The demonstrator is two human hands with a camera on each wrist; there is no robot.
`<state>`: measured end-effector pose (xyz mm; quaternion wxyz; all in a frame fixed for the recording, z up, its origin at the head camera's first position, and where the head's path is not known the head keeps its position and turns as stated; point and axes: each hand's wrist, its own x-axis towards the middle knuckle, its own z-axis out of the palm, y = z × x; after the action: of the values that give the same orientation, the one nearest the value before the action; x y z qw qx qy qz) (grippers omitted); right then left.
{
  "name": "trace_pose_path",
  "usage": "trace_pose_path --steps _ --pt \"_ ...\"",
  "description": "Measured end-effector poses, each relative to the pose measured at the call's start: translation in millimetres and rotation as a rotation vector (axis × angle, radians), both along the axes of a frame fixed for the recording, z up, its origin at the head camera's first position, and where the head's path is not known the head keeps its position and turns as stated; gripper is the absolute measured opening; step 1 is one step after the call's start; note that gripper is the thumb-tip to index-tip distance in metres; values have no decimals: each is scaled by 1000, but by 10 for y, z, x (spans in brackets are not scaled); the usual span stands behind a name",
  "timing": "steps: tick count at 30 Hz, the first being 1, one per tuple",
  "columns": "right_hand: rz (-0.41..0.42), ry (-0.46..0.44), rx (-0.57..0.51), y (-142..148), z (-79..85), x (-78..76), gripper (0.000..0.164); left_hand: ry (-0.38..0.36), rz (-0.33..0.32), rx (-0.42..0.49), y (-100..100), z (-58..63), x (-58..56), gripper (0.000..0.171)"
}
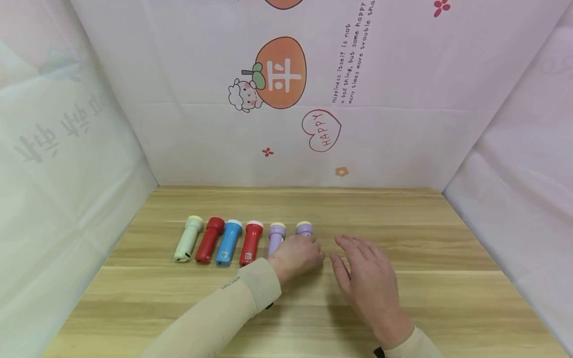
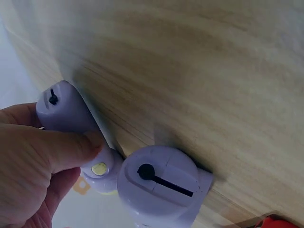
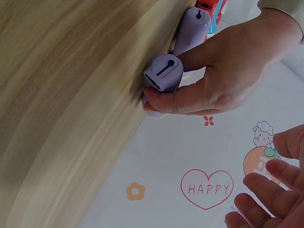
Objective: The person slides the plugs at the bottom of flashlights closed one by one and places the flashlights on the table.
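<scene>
My left hand (image 1: 297,256) grips a purple flashlight (image 1: 304,227), the rightmost of a row lying on the wooden table. In the left wrist view the thumb lies along the barrel of this flashlight (image 2: 71,114), near its pale yellow button. Just left of it is a second purple flashlight (image 1: 276,238), partly hidden by the left wrist. Further left lie a red flashlight (image 1: 251,243), a blue one (image 1: 229,243), a dark red one (image 1: 210,241) and a pale green one (image 1: 188,239). To the right, my right hand (image 1: 371,283) hovers with spread fingers, holding nothing.
The wooden table (image 1: 425,238) ends at a white printed cloth (image 1: 215,144) behind it. More white cloth (image 1: 89,199) hangs along the left side, and another sheet (image 1: 515,174) along the right.
</scene>
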<state>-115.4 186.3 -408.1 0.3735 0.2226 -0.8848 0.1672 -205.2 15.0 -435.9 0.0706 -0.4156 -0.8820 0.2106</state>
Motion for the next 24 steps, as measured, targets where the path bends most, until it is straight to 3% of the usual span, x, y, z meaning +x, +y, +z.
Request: trace_pose_path --steps 5,24 --pt "1 -3 -4 -7 9 3 37 18 33 0 2 -6 16 13" --pt "4 23 -6 -59 -7 12 37 33 28 32 -46 -52 53 16"
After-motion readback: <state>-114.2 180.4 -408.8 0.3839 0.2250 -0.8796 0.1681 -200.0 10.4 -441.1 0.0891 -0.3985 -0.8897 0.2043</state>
